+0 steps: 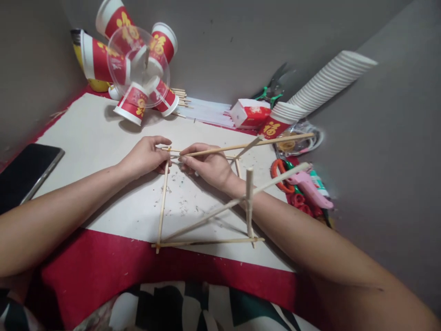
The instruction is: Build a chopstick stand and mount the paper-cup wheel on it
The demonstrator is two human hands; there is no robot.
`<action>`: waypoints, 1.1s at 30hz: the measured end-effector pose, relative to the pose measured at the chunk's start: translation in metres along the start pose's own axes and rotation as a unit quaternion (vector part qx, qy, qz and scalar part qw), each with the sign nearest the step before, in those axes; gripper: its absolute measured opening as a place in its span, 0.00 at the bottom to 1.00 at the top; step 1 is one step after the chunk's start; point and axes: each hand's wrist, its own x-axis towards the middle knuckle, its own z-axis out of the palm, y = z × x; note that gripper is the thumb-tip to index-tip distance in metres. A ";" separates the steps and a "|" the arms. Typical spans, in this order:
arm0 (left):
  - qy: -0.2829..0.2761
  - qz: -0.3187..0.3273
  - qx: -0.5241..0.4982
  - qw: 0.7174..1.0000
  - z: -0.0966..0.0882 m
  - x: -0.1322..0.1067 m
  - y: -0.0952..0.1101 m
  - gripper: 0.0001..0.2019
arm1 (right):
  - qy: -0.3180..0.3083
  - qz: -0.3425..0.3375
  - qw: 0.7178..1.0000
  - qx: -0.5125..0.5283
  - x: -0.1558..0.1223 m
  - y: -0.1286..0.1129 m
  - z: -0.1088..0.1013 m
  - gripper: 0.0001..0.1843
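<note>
A frame of thin wooden sticks lies on a white board over a red cloth. My left hand is closed in a pinch at the frame's far corner, where two sticks cross. My right hand faces it, fingers pinched on the end of a long stick that runs off to the right. Both pinches meet at the same corner. My right forearm passes through the frame, under a raised slanted stick and beside an upright post.
A cluster of red paper cups joined around a clear plastic lid stands at the far left. A stack of white cups, a red carton, a pink glue gun, scissors and pliers lie right. A phone lies left.
</note>
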 end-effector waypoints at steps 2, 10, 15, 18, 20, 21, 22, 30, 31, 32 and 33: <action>0.023 0.036 0.085 0.995 -0.004 -0.002 0.003 0.20 | -0.010 0.006 1.000 0.003 0.000 0.000 -0.001 0.08; 0.019 0.244 0.273 0.930 0.007 -0.016 0.007 0.11 | 0.003 -0.011 1.000 0.020 0.003 0.008 -0.002 0.10; 0.010 0.262 0.295 0.919 0.011 -0.011 0.002 0.11 | -0.011 -0.014 1.000 0.009 0.005 0.006 -0.007 0.07; 0.006 0.274 0.326 0.905 0.009 -0.009 0.000 0.12 | -0.040 -0.011 0.994 -0.103 -0.016 -0.008 -0.032 0.06; 0.007 0.282 0.348 0.894 0.008 -0.008 -0.001 0.13 | -0.044 -0.028 0.980 -0.192 -0.043 -0.020 -0.061 0.07; 0.006 0.288 0.360 0.887 0.008 -0.008 -0.002 0.13 | -0.013 -0.040 0.974 -0.224 -0.058 -0.025 -0.078 0.10; 0.003 0.295 0.372 0.880 0.007 -0.007 -0.002 0.13 | 0.038 -0.039 0.965 -0.258 -0.073 -0.029 -0.097 0.12; 0.003 0.353 0.398 0.847 0.007 -0.001 -0.006 0.15 | 0.195 0.272 0.708 -0.622 -0.134 -0.006 -0.198 0.25; 0.004 0.362 0.400 0.842 0.006 0.000 -0.006 0.15 | 0.179 0.295 0.700 -0.625 -0.135 0.000 -0.201 0.26; 0.007 0.371 0.404 0.836 0.006 0.000 -0.007 0.15 | 0.171 0.307 0.697 -0.625 -0.134 0.004 -0.202 0.26; 0.011 0.378 0.407 0.831 0.006 0.000 -0.007 0.15 | 0.170 0.310 0.697 -0.623 -0.134 0.008 -0.202 0.26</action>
